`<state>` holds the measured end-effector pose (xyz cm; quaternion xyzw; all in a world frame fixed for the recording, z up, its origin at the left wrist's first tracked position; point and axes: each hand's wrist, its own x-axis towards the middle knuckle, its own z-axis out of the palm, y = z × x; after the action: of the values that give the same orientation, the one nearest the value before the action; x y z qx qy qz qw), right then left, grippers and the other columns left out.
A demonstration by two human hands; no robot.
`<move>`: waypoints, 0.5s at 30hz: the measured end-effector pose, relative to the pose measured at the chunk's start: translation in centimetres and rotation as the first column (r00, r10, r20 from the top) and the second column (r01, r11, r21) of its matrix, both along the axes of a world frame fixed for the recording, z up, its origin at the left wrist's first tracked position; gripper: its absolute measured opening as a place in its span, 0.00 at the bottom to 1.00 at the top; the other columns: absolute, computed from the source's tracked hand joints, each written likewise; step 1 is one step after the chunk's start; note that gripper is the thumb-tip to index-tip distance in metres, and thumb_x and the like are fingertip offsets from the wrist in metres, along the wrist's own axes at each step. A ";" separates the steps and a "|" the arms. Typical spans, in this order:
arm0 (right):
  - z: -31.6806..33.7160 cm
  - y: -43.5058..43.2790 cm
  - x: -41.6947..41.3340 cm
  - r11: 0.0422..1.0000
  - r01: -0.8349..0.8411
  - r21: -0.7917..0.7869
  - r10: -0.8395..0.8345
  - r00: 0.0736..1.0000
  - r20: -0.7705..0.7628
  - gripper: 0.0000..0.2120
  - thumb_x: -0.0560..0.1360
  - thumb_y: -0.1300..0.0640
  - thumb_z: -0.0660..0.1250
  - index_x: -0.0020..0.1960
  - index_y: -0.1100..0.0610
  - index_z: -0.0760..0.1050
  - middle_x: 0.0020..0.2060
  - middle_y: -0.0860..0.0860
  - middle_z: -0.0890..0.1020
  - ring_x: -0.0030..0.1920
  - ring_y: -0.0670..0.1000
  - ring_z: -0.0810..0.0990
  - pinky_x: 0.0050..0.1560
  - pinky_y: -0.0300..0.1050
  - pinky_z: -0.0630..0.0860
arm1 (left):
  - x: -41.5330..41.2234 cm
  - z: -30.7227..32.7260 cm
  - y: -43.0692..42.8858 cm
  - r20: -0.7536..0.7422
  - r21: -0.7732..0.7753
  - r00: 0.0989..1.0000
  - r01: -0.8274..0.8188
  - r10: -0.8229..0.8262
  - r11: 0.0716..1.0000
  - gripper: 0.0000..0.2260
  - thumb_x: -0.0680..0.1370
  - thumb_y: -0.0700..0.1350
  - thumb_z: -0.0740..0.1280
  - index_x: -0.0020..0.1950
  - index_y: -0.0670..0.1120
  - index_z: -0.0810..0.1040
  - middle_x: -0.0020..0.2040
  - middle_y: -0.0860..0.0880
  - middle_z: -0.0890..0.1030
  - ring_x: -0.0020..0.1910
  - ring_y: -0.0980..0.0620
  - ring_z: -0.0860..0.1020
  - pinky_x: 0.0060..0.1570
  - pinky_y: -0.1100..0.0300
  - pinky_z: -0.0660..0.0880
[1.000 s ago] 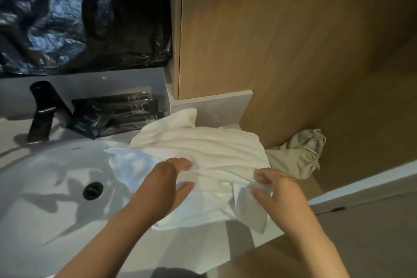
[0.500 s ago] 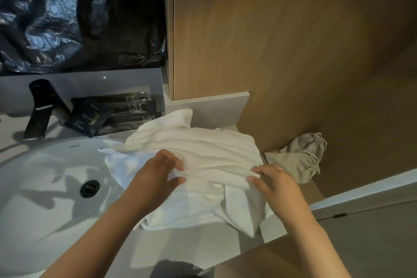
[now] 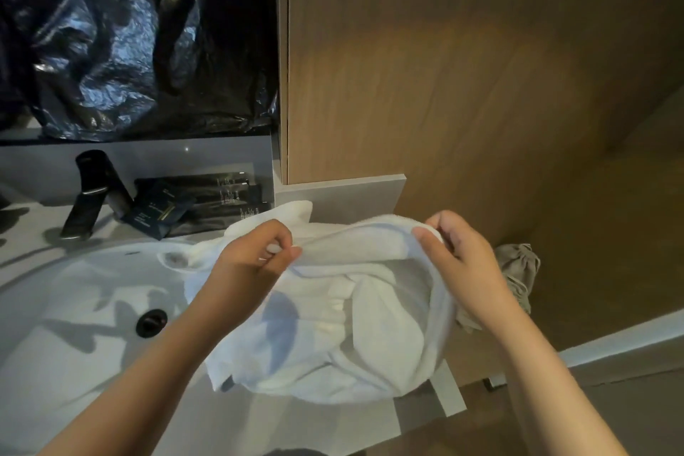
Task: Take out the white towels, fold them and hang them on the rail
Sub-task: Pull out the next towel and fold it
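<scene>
Both the left hand (image 3: 255, 263) and right hand (image 3: 459, 259) pinch the white towel (image 3: 370, 326) with curled fingers.

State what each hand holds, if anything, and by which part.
Both hold the white towel by its upper edge: the left hand pinches that edge toward its left end, and the right hand grips its right end.

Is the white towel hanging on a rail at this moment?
No, the white towel lies bunched on the counter, its top edge pinched by the left hand and right hand.
</scene>
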<state>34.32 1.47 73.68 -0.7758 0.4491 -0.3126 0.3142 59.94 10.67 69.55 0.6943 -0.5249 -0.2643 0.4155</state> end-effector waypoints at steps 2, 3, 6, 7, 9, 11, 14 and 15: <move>2.0 -0.7 1.1 0.998 -0.006 -0.067 0.009 0.999 0.045 0.13 0.80 0.52 0.63 0.39 0.53 0.68 0.31 0.43 0.71 0.31 0.42 0.68 0.32 0.33 0.66 | 0.1 1.9 -0.4 -0.003 -0.085 1.000 -0.017 0.017 0.996 0.07 0.77 0.45 0.69 0.39 0.51 0.74 0.36 0.49 0.78 0.36 0.52 0.75 0.34 0.70 0.68; 3.0 -0.9 1.6 0.995 -0.005 -0.095 0.011 0.998 0.062 0.13 0.80 0.53 0.63 0.38 0.53 0.68 0.30 0.42 0.71 0.31 0.42 0.67 0.32 0.33 0.65 | 0.2 2.9 -0.5 0.003 -0.125 1.000 -0.009 0.010 0.992 0.07 0.77 0.45 0.69 0.40 0.50 0.75 0.36 0.50 0.79 0.36 0.51 0.75 0.34 0.69 0.68; 6.1 -1.8 3.0 0.986 -0.002 -0.166 0.025 0.990 0.136 0.12 0.80 0.53 0.63 0.38 0.52 0.68 0.30 0.40 0.72 0.31 0.41 0.68 0.32 0.33 0.66 | -0.1 6.0 -1.0 -0.019 -0.226 1.000 0.009 -0.014 0.974 0.07 0.77 0.45 0.69 0.40 0.52 0.74 0.39 0.48 0.79 0.38 0.47 0.77 0.35 0.62 0.71; 7.3 -2.0 3.5 0.981 -0.003 -0.195 0.034 0.987 0.158 0.12 0.80 0.53 0.64 0.38 0.52 0.68 0.30 0.40 0.72 0.31 0.41 0.68 0.32 0.32 0.66 | -0.3 7.0 -1.1 -0.019 -0.261 1.000 0.016 -0.022 0.965 0.07 0.77 0.46 0.69 0.40 0.52 0.74 0.39 0.47 0.80 0.39 0.45 0.78 0.36 0.60 0.72; 9.4 -2.3 4.5 0.967 -0.010 -0.254 0.058 0.982 0.180 0.12 0.80 0.53 0.64 0.38 0.52 0.69 0.31 0.39 0.72 0.31 0.40 0.69 0.33 0.30 0.67 | -0.6 8.9 -1.2 0.005 -0.324 1.000 0.028 -0.028 0.946 0.06 0.78 0.46 0.68 0.42 0.51 0.74 0.40 0.47 0.80 0.40 0.43 0.79 0.40 0.54 0.75; 10.9 -2.6 5.4 0.961 -0.014 -0.277 0.068 0.980 0.185 0.11 0.80 0.52 0.64 0.39 0.52 0.70 0.31 0.39 0.73 0.32 0.39 0.70 0.33 0.29 0.68 | -0.9 10.5 -1.2 0.035 -0.391 0.999 0.037 -0.026 0.920 0.05 0.78 0.48 0.68 0.43 0.51 0.74 0.40 0.51 0.79 0.38 0.49 0.78 0.40 0.56 0.76; 11.4 -2.9 6.0 0.963 -0.001 -0.270 0.057 0.978 0.202 0.11 0.80 0.51 0.63 0.42 0.56 0.73 0.32 0.41 0.73 0.33 0.40 0.71 0.32 0.29 0.68 | -1.3 12.4 -1.1 0.112 -0.475 0.993 0.078 -0.028 0.877 0.06 0.78 0.48 0.68 0.43 0.53 0.74 0.39 0.58 0.77 0.34 0.60 0.73 0.33 0.72 0.68; 11.1 -3.0 6.0 0.964 0.004 -0.266 0.053 0.977 0.208 0.11 0.80 0.51 0.64 0.42 0.57 0.73 0.31 0.41 0.73 0.32 0.40 0.70 0.32 0.30 0.68 | -1.3 12.6 -1.1 0.127 -0.473 0.991 0.096 -0.040 0.876 0.06 0.78 0.48 0.68 0.42 0.53 0.73 0.38 0.59 0.76 0.33 0.60 0.72 0.33 0.73 0.67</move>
<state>40.28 -1.55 84.75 -0.7783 0.3573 -0.4473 0.2579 58.63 9.56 82.12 0.5650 -0.6208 -0.1012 0.5340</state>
